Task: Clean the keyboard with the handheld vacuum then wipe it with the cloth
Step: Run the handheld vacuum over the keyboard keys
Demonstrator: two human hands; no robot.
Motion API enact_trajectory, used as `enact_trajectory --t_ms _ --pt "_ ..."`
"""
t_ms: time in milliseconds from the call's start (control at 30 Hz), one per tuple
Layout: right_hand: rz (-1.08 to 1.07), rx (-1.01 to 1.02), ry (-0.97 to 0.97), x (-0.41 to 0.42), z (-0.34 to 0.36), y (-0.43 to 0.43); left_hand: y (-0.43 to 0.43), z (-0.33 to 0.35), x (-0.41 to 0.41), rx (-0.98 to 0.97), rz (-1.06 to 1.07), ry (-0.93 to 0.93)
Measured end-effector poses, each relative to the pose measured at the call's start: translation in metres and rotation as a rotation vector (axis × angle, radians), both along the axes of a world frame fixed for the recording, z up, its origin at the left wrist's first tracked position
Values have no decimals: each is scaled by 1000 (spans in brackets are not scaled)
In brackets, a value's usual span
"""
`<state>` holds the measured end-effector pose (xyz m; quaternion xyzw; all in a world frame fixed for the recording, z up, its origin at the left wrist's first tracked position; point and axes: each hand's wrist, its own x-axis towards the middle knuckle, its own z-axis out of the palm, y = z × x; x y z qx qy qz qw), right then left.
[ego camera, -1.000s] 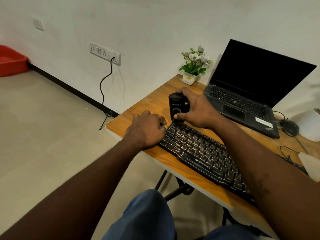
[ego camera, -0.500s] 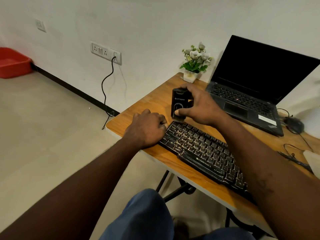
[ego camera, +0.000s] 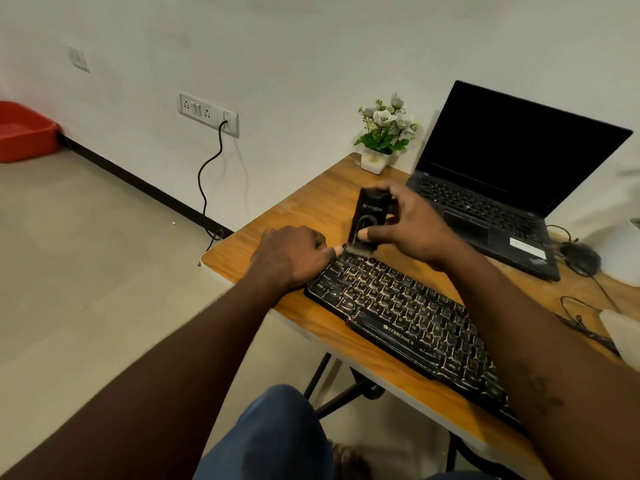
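A black backlit keyboard lies slanted across the wooden table. My right hand grips a small black handheld vacuum, held upright with its brush end on the keyboard's far left corner. My left hand rests at the keyboard's left end, fingers curled against its edge and thumb pointing at the vacuum's brush. A pale cloth shows at the right edge of the table, partly cut off.
An open black laptop stands at the back right, a small potted flower beside it against the wall. A black mouse and cables lie right of the laptop. A wall socket with a hanging cord is left.
My right hand has lifted the vacuum slightly and tilted it, keeping it at the keyboard's far left corner. My left hand stays at the keyboard's end. The camera view shifted a little.
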<state>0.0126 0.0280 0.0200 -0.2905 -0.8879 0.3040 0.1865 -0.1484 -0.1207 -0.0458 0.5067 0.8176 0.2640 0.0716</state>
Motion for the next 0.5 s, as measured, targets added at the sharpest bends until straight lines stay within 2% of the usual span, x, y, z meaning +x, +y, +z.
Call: enact_trajectory --t_ms 133,233,333,433,500 --pt "-17 207 -40 -3 -3 -2 -1 -4 -1 20 -28 -13" --pt "39 122 -21 -6 -4 -2 -1 -2 -2 24 -43 -17" --pt "23 289 -84 -12 -3 -4 -1 -2 -4 -10 -62 -10" --pt "66 152 -8 -14 -3 -5 0 -2 -3 -29 -70 5" --pt "91 180 -42 -20 -4 -8 0 -3 -5 -32 -67 8"
